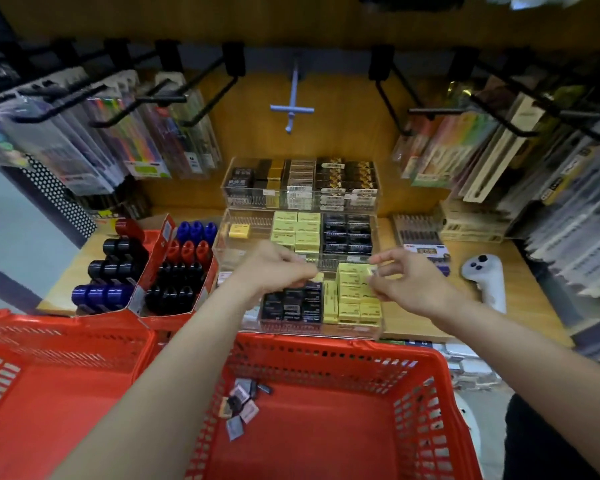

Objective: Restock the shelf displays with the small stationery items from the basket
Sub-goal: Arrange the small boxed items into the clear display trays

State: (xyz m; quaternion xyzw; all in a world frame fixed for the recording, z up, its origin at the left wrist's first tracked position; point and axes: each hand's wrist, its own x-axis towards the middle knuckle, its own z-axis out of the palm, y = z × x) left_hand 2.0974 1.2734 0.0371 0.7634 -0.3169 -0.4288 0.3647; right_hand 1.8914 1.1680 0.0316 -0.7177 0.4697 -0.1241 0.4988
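Nearest the camera sat a red perforated plastic basket (426, 403), with a few small grey and dark stationery packets (241, 407) lying loose on its floor near the left wall. Just beyond its rim, both hands hovered over the front compartment of a clear acrylic tiered display (376, 327) on the wooden shelf (520, 271). The left hand (274, 268) had its fingers curled, pinching a small pale yellow box (317, 277). The right hand (406, 280) pinched a small box (373, 271) above the stacked yellow boxes (359, 296). Further back stood red cardboard trays of blue, red and black caps (184, 268).
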